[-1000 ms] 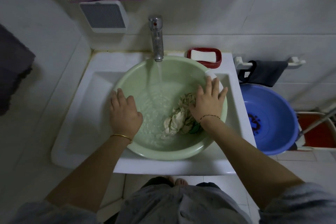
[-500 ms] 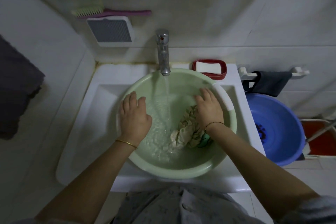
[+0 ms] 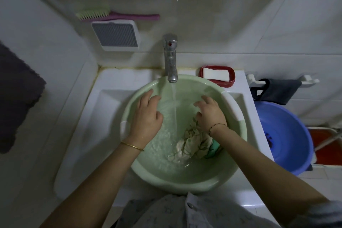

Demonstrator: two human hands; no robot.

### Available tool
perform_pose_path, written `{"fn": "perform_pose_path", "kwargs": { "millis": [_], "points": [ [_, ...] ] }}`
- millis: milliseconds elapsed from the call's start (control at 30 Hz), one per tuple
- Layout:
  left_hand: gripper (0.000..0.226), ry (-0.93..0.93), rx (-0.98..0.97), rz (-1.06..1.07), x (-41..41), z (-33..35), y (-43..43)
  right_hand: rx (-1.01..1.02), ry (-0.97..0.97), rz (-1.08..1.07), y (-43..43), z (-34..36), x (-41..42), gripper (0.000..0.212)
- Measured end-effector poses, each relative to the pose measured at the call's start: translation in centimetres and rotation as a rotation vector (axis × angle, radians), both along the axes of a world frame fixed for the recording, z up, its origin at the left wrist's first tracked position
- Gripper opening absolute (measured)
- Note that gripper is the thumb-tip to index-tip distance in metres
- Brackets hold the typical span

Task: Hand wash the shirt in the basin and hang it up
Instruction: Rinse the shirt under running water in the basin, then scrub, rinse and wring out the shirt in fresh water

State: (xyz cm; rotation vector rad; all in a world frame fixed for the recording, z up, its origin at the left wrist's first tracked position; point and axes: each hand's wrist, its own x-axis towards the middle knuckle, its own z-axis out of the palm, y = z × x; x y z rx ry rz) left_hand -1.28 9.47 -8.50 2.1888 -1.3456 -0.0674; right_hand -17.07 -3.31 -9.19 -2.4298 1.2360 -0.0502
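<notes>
A pale green basin (image 3: 185, 181) sits in the white sink (image 3: 103, 109), partly filled with rippling water. A crumpled cream patterned shirt (image 3: 192, 144) lies wet at its right side. Water streams from the chrome tap (image 3: 170, 59) into the middle of the basin. My left hand (image 3: 146, 116) hovers over the left half of the basin, fingers spread, holding nothing. On the right, my right hand (image 3: 210, 113) hangs over the far end of the shirt with its fingers curled and apart; the wrist lies across the cloth.
A red soap dish with white soap (image 3: 217, 75) stands behind the basin. A blue basin (image 3: 288, 140) sits lower right, under a rail with a dark cloth (image 3: 279, 89). A green and pink brush (image 3: 111, 15) rests above a wall vent (image 3: 115, 36). A dark towel (image 3: 16, 96) hangs left.
Both hands have left the basin's rim and moved inward over the water, towards the stream. The view has tilted up, showing more wall.
</notes>
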Motion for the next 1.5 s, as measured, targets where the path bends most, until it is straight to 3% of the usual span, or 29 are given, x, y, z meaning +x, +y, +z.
{"fn": "perform_pose_path", "kwargs": {
  "millis": [167, 433, 767, 967, 1067, 1200, 1333, 1400, 1500],
  "points": [
    [0.047, 0.013, -0.095, 0.015, 0.5, 1.2, -0.7, 0.020, -0.021, 0.007, 0.0, 0.0, -0.5, 0.041],
    [0.061, -0.139, -0.240, -0.048, 0.6, 6.5, -4.2, 0.087, 0.024, 0.033, 0.1, 0.1, -0.5, 0.040],
    [0.071, -0.438, -0.094, -0.160, 0.1, 9.0, -8.3, 0.085, 0.001, 0.011, -0.1, 0.0, -0.9, 0.041],
    [0.071, -0.437, 0.032, -0.161, 0.3, 8.5, -8.7, 0.064, 0.002, 0.010, -0.2, 0.1, -1.3, 0.047],
    [0.068, -0.454, -0.055, -0.136, 0.2, 8.1, -8.5, 0.057, 0.047, 0.032, -0.3, 0.1, -1.5, 0.050],
    [0.055, -0.457, -0.191, -0.152, -0.8, 7.0, -7.4, -0.001, 0.170, 0.148, -0.2, -0.3, -1.4, 0.037],
    [0.045, -0.421, -0.168, -0.264, -2.3, 4.6, -5.2, -0.017, 0.206, 0.165, 0.0, 0.0, -1.4, 0.037],
    [0.036, -0.396, -0.118, -0.316, -2.9, 2.9, -4.2, -0.017, 0.321, 0.184, 0.1, 0.0, -1.5, 0.046],
    [0.020, -0.249, 0.079, -0.402, -4.0, 0.8, -3.0, 0.049, 0.544, 0.152, 0.6, -0.6, -1.6, 0.080]
  ]
}}
